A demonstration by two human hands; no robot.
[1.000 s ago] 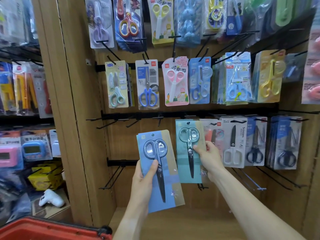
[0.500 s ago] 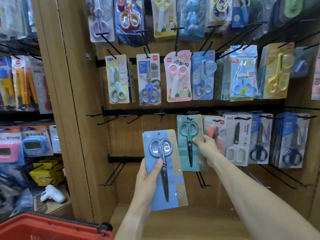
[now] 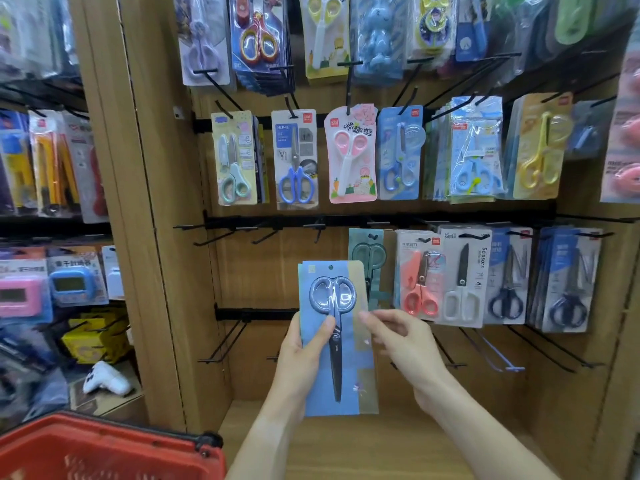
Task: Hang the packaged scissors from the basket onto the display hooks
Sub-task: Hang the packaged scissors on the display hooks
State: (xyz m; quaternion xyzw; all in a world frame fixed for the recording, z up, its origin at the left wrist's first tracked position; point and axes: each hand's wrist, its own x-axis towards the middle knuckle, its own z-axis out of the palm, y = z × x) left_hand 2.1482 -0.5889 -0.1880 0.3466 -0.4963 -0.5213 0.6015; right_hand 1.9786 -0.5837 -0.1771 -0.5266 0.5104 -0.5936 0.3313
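Holding the stack of blue card-backed packs with grey-handled scissors (image 3: 336, 337) upright in front of the wooden display, the left hand (image 3: 301, 355) grips its lower left edge, thumb curled across the front just below the handle loops and the other fingers hidden behind the card. The pack's long axis runs vertical: handles and the small round hang hole at the top, blade tip pointing down toward the wooden shelf (image 3: 346, 448). At least one more card edge shows behind the front one, so this looks like several packs held together.

The right hand (image 3: 398, 341) sits just beside the pack's right edge, its fingers (image 3: 372, 322) loosely curled and reaching toward the card at handle height; motion blur hides whether they touch it, and they do not appear to pinch anything.

A teal card-backed pack of the same scissors (image 3: 367, 258) already hangs on the middle rail, up and to the right of the held stack and partly behind it. Bare black wire hooks (image 3: 266, 235) jut from that rail to its left, above and left of the hang hole. My reading is that the right hand is nearer to peel off the front pack, and the hole must rise to rail height to meet a hook tip. The red plastic basket (image 3: 114, 448) lies low on the left, well apart from both hands.
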